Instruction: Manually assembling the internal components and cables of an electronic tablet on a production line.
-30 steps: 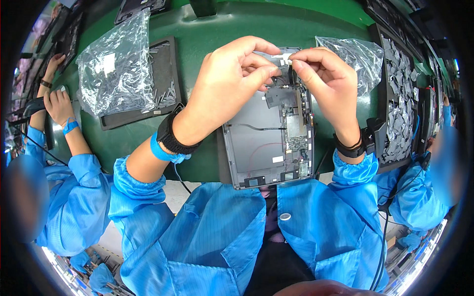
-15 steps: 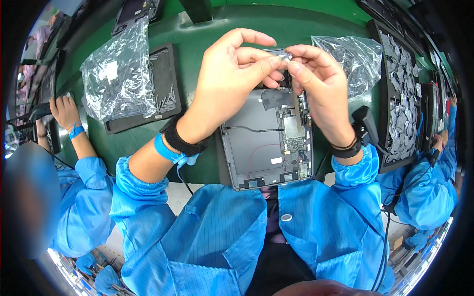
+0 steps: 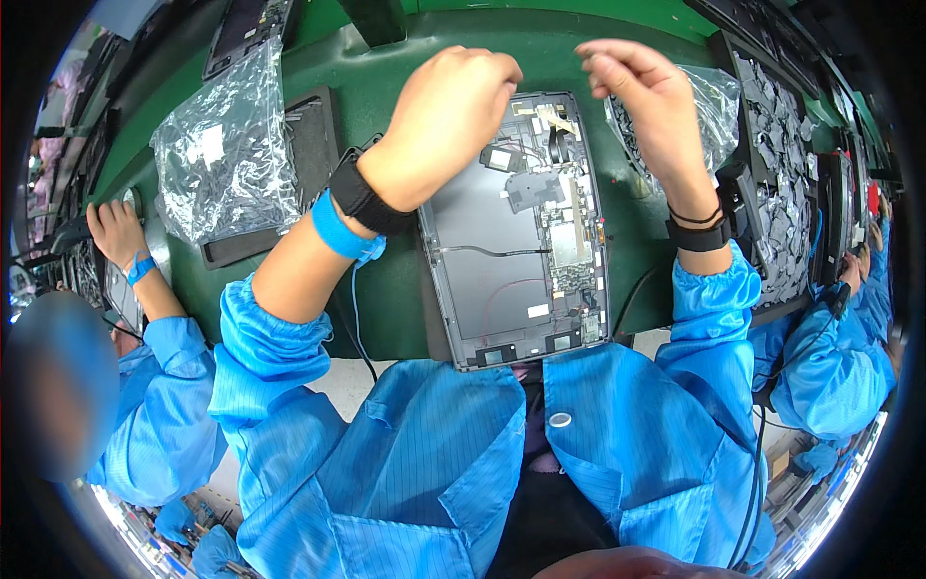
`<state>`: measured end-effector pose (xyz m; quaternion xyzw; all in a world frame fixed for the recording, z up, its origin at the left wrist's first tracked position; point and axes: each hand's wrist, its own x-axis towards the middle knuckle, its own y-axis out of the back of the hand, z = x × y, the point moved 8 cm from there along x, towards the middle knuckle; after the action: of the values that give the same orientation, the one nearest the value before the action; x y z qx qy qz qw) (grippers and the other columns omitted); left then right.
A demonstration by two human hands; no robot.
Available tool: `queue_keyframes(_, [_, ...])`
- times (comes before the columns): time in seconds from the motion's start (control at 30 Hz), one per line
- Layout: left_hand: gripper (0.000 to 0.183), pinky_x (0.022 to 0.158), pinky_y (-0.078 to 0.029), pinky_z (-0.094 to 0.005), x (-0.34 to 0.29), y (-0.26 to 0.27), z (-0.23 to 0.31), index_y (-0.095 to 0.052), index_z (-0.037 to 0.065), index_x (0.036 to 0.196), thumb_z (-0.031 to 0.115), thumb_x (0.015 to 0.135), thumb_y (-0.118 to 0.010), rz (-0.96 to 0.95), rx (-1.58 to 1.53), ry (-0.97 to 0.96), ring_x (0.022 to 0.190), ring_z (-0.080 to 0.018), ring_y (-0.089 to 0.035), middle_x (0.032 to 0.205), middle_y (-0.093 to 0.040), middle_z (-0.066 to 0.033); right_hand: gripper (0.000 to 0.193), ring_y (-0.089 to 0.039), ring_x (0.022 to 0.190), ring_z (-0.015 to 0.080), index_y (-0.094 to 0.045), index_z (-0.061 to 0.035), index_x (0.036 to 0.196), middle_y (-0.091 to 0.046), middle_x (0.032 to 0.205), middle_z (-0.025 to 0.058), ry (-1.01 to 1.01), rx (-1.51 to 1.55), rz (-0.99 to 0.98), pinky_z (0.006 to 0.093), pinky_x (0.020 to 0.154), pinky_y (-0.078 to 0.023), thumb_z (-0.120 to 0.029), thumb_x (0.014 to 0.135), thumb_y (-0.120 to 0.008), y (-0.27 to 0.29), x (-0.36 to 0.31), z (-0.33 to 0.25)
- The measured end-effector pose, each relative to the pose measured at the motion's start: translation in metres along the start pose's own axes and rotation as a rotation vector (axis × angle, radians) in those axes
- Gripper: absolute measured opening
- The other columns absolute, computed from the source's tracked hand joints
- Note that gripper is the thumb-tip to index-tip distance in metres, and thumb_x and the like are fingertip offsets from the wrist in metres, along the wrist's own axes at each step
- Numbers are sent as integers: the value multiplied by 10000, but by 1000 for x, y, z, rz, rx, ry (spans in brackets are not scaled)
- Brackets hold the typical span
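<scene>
An opened tablet-like device (image 3: pixel 482 299), dark grey with its circuit board and cables bare, lies on the green mat before me. Over its upper left corner hovers my left hand (image 3: pixel 444 121), fingers curled in; whatever they hold is hidden behind the hand. My right hand (image 3: pixel 656 101) is raised beyond the device's upper right corner, thumb and fingertips pinched together; anything between them is too small to make out. A loose-looking dark grey plate (image 3: pixel 533 192) sits on the device near the board's upper end.
At left, a clear bag of small dark parts (image 3: pixel 227 159) rests on a black foam tray (image 3: pixel 313 125). Another clear bag (image 3: pixel 709 111) lies behind my right hand. A black tray of grey pieces (image 3: pixel 776 183) stands at right. Co-workers in blue sit on both sides.
My hands, close together above the device's top edge before, have moved apart. The right went up and right, the left slightly up, uncovering the device's upper part.
</scene>
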<state>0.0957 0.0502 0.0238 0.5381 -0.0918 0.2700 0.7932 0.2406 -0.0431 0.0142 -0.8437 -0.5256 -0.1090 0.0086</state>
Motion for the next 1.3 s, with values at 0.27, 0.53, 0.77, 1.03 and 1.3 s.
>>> queue_keyframes(0.27, [157, 720, -516, -423, 3, -30, -6, -699, 18, 912, 134, 839, -621, -263, -3, 86, 817, -352, -653, 875, -683, -173, 111, -620, 662, 203, -707, -43, 846, -652, 799, 73, 296, -700, -38, 298, 623, -504, -123, 781, -750, -19, -7, -17])
queue_keyframes(0.53, [156, 719, -522, -412, 3, -23, -3, -710, 36, 896, 156, 839, -628, -122, -80, 77, 806, -339, -657, 872, -690, -152, 111, -577, 782, 258, -625, -42, 808, -563, 800, 71, 661, -1020, -106, 378, 665, -503, -54, 719, -690, -41, -23, -25])
queue_keyframes(0.77, [150, 681, -518, -405, 6, -26, 0, -710, 59, 873, 182, 838, -632, -176, -1, 42, 780, -317, -657, 850, -691, -119, 115, -568, 775, 274, -577, -47, 779, -523, 783, 80, 598, -1114, -130, 399, 665, -499, -81, 735, -677, -48, -15, -20])
queue_keyframes(1.03, [143, 643, -511, -415, 9, -30, 6, -681, 62, 805, 192, 836, -631, -130, 87, -86, 738, -310, -648, 790, -667, -102, 64, -609, 785, 337, -609, -23, 781, -582, 787, 118, 501, -916, -366, 418, 684, -510, -74, 769, -645, -39, 8, -1])
queue_keyframes(1.3, [136, 656, -523, -413, 8, -31, 7, -676, 53, 817, 179, 834, -627, -151, 138, -76, 747, -310, -651, 807, -671, -101, 58, -616, 779, 297, -601, -39, 760, -575, 779, 100, 608, -1116, -348, 394, 679, -530, -69, 730, -640, -48, -4, -10])
